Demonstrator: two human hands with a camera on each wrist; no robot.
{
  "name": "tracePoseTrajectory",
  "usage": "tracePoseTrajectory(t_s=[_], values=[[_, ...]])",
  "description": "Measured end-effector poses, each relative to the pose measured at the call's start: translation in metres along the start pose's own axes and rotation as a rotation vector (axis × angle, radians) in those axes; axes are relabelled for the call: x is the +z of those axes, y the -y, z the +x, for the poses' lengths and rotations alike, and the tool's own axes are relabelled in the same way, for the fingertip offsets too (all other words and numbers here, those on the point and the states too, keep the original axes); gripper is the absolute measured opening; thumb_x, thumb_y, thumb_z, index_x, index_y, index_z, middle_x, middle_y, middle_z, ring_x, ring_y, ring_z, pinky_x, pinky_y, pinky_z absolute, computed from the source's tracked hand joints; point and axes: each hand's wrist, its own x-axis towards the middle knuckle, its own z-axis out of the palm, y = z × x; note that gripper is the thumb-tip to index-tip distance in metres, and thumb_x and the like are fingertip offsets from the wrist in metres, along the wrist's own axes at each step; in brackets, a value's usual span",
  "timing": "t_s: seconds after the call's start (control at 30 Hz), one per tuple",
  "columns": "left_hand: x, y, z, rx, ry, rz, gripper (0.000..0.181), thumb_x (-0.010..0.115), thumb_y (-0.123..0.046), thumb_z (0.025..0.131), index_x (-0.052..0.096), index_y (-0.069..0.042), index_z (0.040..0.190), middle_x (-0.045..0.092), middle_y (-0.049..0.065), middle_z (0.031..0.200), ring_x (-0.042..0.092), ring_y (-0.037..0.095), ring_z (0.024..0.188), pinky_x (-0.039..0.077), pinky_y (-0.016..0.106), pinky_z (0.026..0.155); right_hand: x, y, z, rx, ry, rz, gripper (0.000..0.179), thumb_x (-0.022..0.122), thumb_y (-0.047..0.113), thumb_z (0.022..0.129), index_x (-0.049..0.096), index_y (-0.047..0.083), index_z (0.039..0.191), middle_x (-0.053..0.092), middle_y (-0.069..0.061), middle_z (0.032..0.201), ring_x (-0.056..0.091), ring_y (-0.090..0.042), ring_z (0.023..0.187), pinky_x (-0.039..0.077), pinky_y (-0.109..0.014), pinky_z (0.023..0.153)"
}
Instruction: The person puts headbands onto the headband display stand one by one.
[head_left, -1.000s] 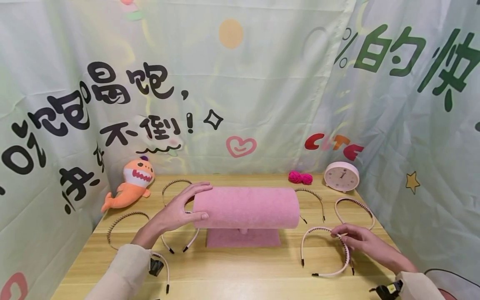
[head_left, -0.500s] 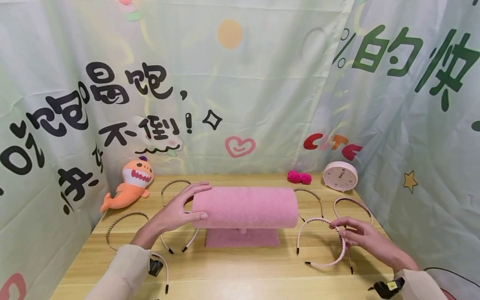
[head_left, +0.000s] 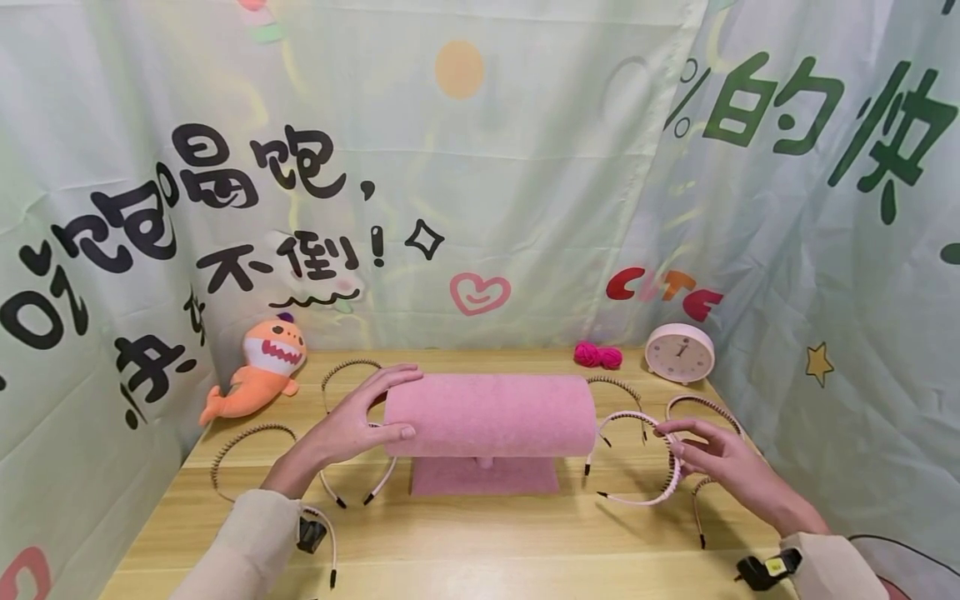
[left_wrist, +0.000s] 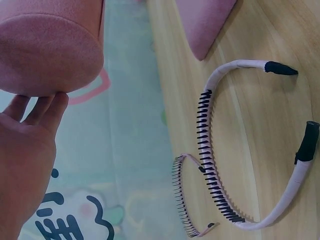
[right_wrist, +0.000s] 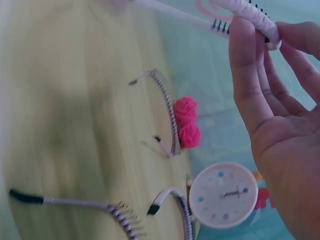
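Observation:
My left hand (head_left: 352, 421) holds the left end of a pink velvety roll-shaped display stand (head_left: 491, 412), thumb in front and fingers over the top. In the left wrist view, fingertips touch the rim of the roll's round end (left_wrist: 50, 55). My right hand (head_left: 723, 462) pinches a pale pink toothed headband (head_left: 641, 503) between thumb and fingers. It hangs in the air beside the roll's right end, its dark-tipped ends pointing left. The right wrist view shows the pinch on the band (right_wrist: 247, 10) close up, the rest cut off by the frame.
Several more headbands lie around the stand, one at left (head_left: 255, 428), one behind its right end (head_left: 622, 383), one at far right (head_left: 708, 400). An orange shark plush (head_left: 262, 371), magenta yarn (head_left: 597, 355) and a pink clock (head_left: 679, 353) stand along the back of the wooden table (head_left: 465, 550).
My right hand has raised the headband and brought it left, towards the roll's right end, uncovering another headband below the hand. The left hand keeps its place on the stand.

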Motion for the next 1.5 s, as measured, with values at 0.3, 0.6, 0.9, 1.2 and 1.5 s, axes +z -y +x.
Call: tracePoseTrajectory(t_s=[0.3, 0.6, 0.9, 1.2, 1.5], values=[[-0.001, 0.001, 0.0, 0.013, 0.0, 0.001, 0.074, 0.086, -0.029, 0.095, 0.052, -0.033, 0.161, 0.04, 0.007, 0.174, 0.037, 0.041, 0.16, 0.031, 0.078, 0.123, 0.011, 0.022, 0.015, -0.107, -0.029, 0.004, 0.034, 0.059, 0.011, 0.113, 0.058, -0.007, 0.143, 0.07, 0.01, 0.124, 0.077, -0.016, 0.09, 0.067, -0.035, 0.08], [-0.001, -0.001, -0.002, -0.001, 0.003, 0.006, 0.074, 0.086, -0.031, 0.095, 0.052, -0.035, 0.16, 0.039, 0.008, 0.174, 0.037, 0.041, 0.16, 0.032, 0.077, 0.124, 0.021, 0.038, 0.025, -0.105, -0.03, 0.026, 0.033, 0.061, 0.013, 0.112, 0.061, -0.003, 0.141, 0.071, 0.008, 0.123, 0.078, -0.016, 0.092, 0.068, -0.036, 0.081], [-0.001, -0.002, -0.001, -0.005, -0.001, 0.013, 0.074, 0.086, -0.031, 0.095, 0.052, -0.034, 0.16, 0.039, 0.008, 0.174, 0.037, 0.042, 0.16, 0.032, 0.078, 0.123, 0.03, 0.048, 0.033, -0.127, -0.025, 0.041, 0.026, 0.063, 0.012, 0.111, 0.066, 0.008, 0.137, 0.071, -0.008, 0.111, 0.079, -0.018, 0.086, 0.068, -0.037, 0.082], [0.0, -0.002, -0.001, -0.004, 0.001, 0.019, 0.074, 0.086, -0.032, 0.095, 0.052, -0.035, 0.16, 0.04, 0.006, 0.174, 0.038, 0.041, 0.16, 0.032, 0.077, 0.123, 0.04, 0.059, 0.038, -0.089, -0.063, 0.02, 0.032, 0.066, 0.019, 0.111, 0.065, 0.009, 0.141, 0.071, -0.008, 0.109, 0.079, -0.019, 0.087, 0.067, -0.034, 0.083], [0.0, -0.001, 0.0, -0.002, 0.003, 0.018, 0.074, 0.086, -0.032, 0.095, 0.052, -0.036, 0.16, 0.039, 0.008, 0.175, 0.038, 0.041, 0.16, 0.033, 0.075, 0.124, 0.048, 0.069, 0.048, -0.063, -0.053, 0.021, 0.04, 0.067, 0.024, 0.11, 0.061, 0.007, 0.146, 0.075, -0.003, 0.112, 0.08, -0.022, 0.088, 0.064, -0.033, 0.081]])
